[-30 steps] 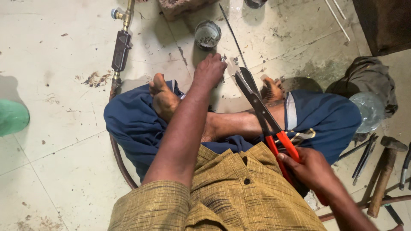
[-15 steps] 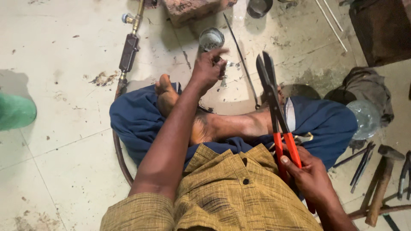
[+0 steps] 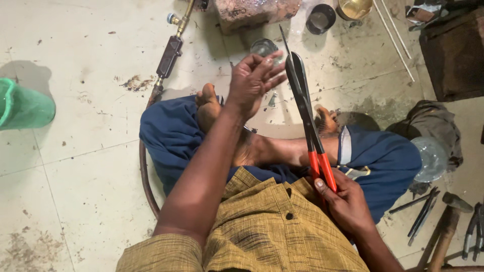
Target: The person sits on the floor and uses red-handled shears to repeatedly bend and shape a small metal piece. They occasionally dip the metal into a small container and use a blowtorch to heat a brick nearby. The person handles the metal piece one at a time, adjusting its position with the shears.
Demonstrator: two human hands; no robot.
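I sit cross-legged on a tiled floor in blue trousers and a yellow-brown shirt. My right hand (image 3: 348, 201) grips the red handles of long metal shears (image 3: 302, 95), whose dark blades are closed and point away from me. My left hand (image 3: 254, 80) is raised just left of the blade tips, fingers spread, with nothing visible in it. A thin metal rod (image 3: 283, 38) lies on the floor behind the blades. A small glass jar (image 3: 263, 48) stands just beyond my left hand.
A gas torch (image 3: 169, 55) with its hose (image 3: 143, 171) lies at the left, a green bucket (image 3: 22, 106) farther left. A brick (image 3: 252, 10), a black cup (image 3: 321, 19) and a brass bowl (image 3: 355, 7) stand ahead. A hammer (image 3: 443, 231), hand tools (image 3: 423, 216) and a glass bowl (image 3: 431, 158) lie at the right.
My left hand has lifted from the floor near the jar and opened beside the blade tips. The shears have swung more upright, toward that hand.
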